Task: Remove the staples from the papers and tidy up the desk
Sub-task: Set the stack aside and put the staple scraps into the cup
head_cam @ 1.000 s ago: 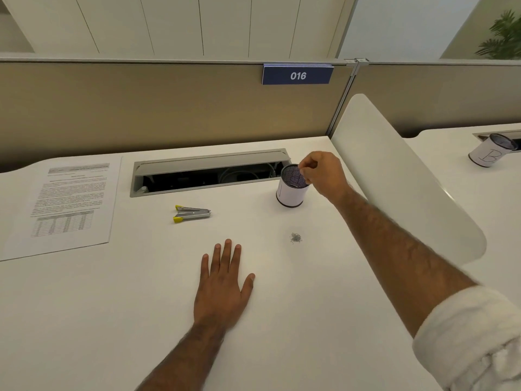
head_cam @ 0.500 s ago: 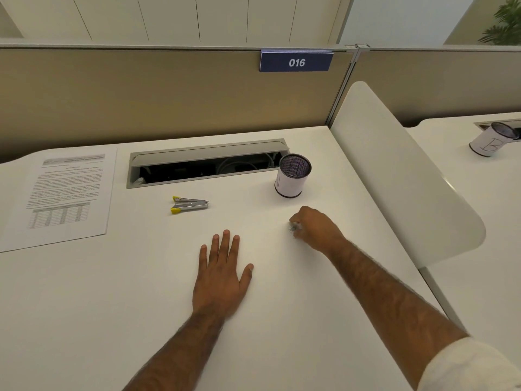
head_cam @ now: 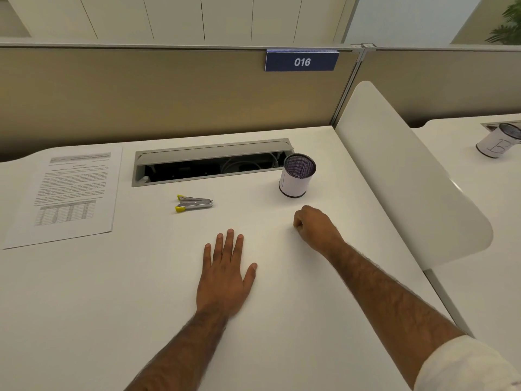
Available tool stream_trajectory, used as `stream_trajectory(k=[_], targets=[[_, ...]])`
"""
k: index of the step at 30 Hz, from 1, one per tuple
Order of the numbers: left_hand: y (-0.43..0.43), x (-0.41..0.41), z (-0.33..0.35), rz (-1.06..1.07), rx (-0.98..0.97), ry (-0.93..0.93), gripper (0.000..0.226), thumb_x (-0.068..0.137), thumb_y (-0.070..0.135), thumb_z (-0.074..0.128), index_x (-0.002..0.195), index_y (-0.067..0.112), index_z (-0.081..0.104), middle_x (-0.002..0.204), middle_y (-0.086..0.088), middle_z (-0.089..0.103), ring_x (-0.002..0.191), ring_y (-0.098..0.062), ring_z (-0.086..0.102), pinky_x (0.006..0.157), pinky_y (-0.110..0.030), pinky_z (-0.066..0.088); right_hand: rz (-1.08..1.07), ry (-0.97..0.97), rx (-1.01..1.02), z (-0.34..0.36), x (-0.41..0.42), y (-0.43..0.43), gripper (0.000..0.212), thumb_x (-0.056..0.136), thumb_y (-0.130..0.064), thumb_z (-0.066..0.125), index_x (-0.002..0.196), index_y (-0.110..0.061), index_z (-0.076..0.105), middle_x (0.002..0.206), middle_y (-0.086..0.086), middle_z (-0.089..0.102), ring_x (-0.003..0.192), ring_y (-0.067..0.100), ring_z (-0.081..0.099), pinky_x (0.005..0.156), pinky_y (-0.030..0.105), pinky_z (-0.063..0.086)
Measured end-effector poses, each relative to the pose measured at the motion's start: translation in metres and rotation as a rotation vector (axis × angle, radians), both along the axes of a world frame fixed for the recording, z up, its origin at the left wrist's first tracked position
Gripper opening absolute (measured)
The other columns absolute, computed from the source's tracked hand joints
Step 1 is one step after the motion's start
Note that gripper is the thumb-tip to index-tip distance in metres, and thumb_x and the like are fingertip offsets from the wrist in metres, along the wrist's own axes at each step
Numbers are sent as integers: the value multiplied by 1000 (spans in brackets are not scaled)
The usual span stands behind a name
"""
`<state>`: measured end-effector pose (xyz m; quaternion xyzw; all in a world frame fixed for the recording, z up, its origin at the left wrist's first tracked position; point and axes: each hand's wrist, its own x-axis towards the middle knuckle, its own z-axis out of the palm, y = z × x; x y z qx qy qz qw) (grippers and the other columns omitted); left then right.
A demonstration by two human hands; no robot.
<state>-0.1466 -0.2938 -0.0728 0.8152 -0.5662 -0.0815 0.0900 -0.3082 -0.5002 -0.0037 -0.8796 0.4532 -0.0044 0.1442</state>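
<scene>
My right hand (head_cam: 315, 227) rests on the white desk (head_cam: 141, 292) just in front of the mesh cup (head_cam: 296, 179), its fingers curled shut over the spot where the small pile of loose staples lay. The staples are hidden under the fingertips. Flat on the desk, palm down with fingers apart, my left hand (head_cam: 225, 275) holds nothing. A metal staple remover with yellow tips (head_cam: 194, 203) lies to the left of the cup. The printed papers (head_cam: 70, 193) sit at the far left of the desk.
An open cable tray (head_cam: 208, 162) runs along the back of the desk behind the staple remover. A white curved divider (head_cam: 394, 165) borders the desk on the right. On the neighbouring desk stands another cup (head_cam: 499, 143).
My right hand left the top of the mesh cup, came down to the staple pile and closed over it. The left hand stayed flat.
</scene>
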Motion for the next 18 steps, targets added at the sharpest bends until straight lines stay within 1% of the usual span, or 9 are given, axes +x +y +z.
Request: stream_trajectory(k=[2,3,6,9,11,12,14,16,18], targets=[[0,0,-1,2,-2,0,75,100,62,12,164,23,3,173,-1,-6,159,-22,-6,128,-50,5,-67,-50,45,4,-1,-5,24,80,-2,50,70,-22,56,86,-2,60,81,21,58,69,34,51],[0,0,-1,4,-2,-3,75,100,61,12,164,23,4,173,-1,-4,159,-22,-5,128,-50,6,-102,-96,78,5,-2,-7,23,78,-1,52,69,-20,59,83,-4,61,79,19,59,68,31,50],[0,0,-1,0,1,-2,75,100,61,12,164,23,4,173,-1,-5,159,-22,-5,128,-51,6,-223,-282,238,10,-8,-16,13,75,2,61,73,-8,69,73,-3,67,65,14,60,59,22,47],[0,0,-2,5,-6,8,75,100,61,14,164,23,6,173,-1,-3,160,-23,-3,128,-51,7,-337,-491,465,21,-15,-22,7,76,8,66,74,1,70,66,3,68,57,19,60,60,28,53],[-1,0,-1,7,-16,10,74,101,61,15,164,23,8,173,-2,-1,160,-23,-2,128,-51,8,-361,-589,552,35,-17,-27,4,78,11,68,81,9,69,70,7,69,59,19,60,59,25,55],[-1,0,-2,1,-10,7,74,101,61,14,164,23,5,173,-1,-4,160,-23,-4,128,-51,7,-358,-625,569,43,-17,-30,4,79,11,68,83,10,69,73,10,69,60,19,60,58,23,56],[-1,0,-3,-6,-7,6,74,100,61,12,164,24,1,172,0,-8,159,-22,-8,128,-50,3,-341,-685,565,60,-14,-40,4,79,10,69,83,8,69,77,13,68,62,19,60,59,24,56],[0,0,-3,0,-18,4,74,101,61,14,164,24,3,173,-1,-5,159,-22,-6,127,-49,3,-327,-721,541,76,-8,-52,6,78,10,69,80,4,70,75,14,67,60,18,60,61,26,57],[0,0,-4,5,-17,1,74,101,61,17,164,24,5,173,-1,-3,160,-22,-4,127,-49,4,-315,-731,491,89,2,-67,12,79,10,68,74,-1,70,71,12,67,56,16,60,61,27,57]])
